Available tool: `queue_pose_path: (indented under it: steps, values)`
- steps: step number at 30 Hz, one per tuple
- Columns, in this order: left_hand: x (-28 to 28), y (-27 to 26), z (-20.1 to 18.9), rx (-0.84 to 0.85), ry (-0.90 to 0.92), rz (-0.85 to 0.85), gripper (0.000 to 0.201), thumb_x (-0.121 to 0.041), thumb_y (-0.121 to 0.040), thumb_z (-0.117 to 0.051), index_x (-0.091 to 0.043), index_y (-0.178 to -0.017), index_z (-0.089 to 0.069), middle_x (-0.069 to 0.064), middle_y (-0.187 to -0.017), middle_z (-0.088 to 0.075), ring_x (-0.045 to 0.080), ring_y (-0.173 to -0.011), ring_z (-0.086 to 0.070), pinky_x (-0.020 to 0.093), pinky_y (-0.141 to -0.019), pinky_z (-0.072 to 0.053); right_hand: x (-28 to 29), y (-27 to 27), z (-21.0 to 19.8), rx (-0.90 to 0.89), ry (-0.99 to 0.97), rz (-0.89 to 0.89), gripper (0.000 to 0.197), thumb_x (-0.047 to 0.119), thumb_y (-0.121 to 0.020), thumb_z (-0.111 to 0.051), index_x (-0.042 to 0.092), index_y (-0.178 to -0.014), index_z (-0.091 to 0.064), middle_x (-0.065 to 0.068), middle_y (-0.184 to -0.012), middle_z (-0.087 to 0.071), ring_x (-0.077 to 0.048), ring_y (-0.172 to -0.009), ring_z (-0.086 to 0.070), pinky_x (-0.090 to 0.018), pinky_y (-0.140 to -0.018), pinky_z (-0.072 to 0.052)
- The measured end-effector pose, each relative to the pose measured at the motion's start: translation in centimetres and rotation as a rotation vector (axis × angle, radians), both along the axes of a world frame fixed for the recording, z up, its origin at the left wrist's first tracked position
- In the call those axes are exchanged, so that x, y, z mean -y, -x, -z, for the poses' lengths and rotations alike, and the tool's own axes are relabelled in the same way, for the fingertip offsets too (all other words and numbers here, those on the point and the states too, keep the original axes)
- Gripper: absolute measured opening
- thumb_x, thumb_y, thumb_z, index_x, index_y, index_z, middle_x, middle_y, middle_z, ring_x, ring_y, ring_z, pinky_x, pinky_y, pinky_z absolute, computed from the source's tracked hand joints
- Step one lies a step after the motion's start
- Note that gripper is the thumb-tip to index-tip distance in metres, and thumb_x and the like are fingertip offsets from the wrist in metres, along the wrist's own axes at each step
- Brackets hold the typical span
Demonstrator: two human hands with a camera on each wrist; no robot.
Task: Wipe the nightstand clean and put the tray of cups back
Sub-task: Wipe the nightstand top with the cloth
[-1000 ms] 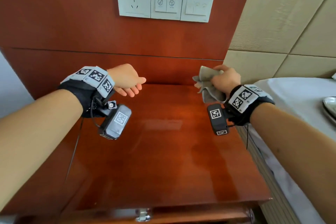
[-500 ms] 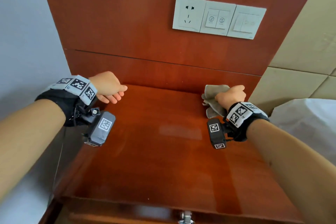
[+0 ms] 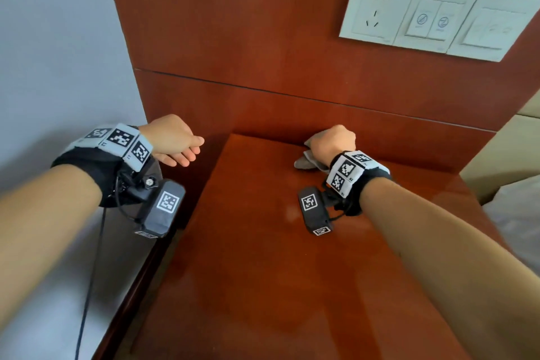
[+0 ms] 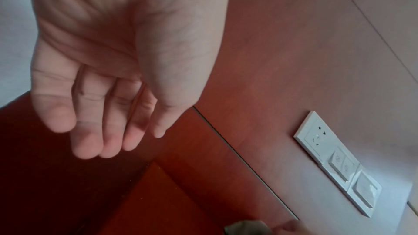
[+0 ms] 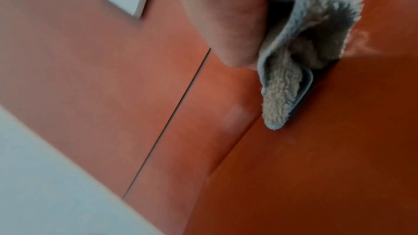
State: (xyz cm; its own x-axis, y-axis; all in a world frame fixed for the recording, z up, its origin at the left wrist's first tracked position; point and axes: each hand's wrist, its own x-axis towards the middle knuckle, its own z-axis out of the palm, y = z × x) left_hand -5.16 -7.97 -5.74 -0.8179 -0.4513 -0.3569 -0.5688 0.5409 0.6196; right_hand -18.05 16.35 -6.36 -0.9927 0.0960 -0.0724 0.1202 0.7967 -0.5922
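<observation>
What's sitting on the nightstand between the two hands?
Nothing: in the head view, only bare nightstand top lies between the empty left hand and the right hand gripping the cloth.

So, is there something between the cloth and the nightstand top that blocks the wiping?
Nothing visible does. The right hand grips the cloth at the back of the nightstand; the top shows bare.

A white socket and switch plate [image 3: 438, 13] is sitting on the red-brown wood wall panel [image 3: 248, 23], up and to the right of the right grip. A pale grey wall [image 3: 58, 52] is showing behind and left of the left grip. Beige padded panels [image 3: 502, 161] and white bedding [image 3: 517, 213] are lying off to the right of the right grip.
</observation>
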Motion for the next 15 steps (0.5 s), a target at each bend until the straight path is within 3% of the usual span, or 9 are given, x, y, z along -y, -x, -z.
queue_pose_path:
  steps: [2, 5, 8, 15]
  values:
    - [0.6, -0.4, 0.2, 0.009, -0.009, -0.02, 0.031, -0.031, -0.1, -0.048, -0.007, -0.091, -0.067, 0.006, -0.088, -0.07, 0.017, -0.074, -0.066, 0.029, -0.071, -0.052, 2.9, -1.1, 0.3, 0.0, -0.029, -0.15, 0.02, 0.014, -0.089, -0.063, 0.002, -0.105, -0.064, -0.016, -0.123, -0.061, -0.032, -0.112, -0.062, -0.034, -0.088, -0.052]
    - [1.4, -1.6, 0.5, 0.013, -0.008, -0.039, 0.031, -0.03, -0.1, -0.048, -0.007, -0.091, -0.066, 0.005, -0.086, -0.069, 0.017, -0.073, -0.065, 0.028, -0.068, -0.051, 6.5, -2.1, 0.6, 0.004, -0.149, -0.404, 0.04, 0.016, -0.09, -0.059, 0.004, -0.128, -0.057, -0.015, -0.127, -0.061, -0.03, -0.115, -0.061, -0.031, -0.085, -0.051]
    - [2.1, -3.3, 0.9, 0.034, -0.009, -0.055, 0.03, -0.029, -0.1, -0.047, -0.006, -0.091, -0.065, 0.005, -0.085, -0.068, 0.016, -0.071, -0.063, 0.027, -0.066, -0.049, 7.7, -2.8, 0.7, -0.012, -0.251, -0.617, 0.051, 0.023, -0.092, -0.057, 0.015, -0.142, -0.048, -0.01, -0.134, -0.059, -0.026, -0.119, -0.058, -0.027, -0.089, -0.049]
    - [2.3, -6.1, 0.3, 0.018, -0.012, -0.096, 0.03, -0.029, -0.099, -0.051, -0.006, -0.086, -0.064, 0.008, -0.083, -0.067, 0.017, -0.066, -0.062, 0.026, -0.06, -0.048, 6.9, -6.6, 1.2, -0.075, -0.256, -0.894, 0.056, 0.031, -0.091, -0.06, 0.027, -0.145, -0.044, 0.0, -0.141, -0.054, -0.022, -0.125, -0.052, -0.021, -0.091, -0.038]
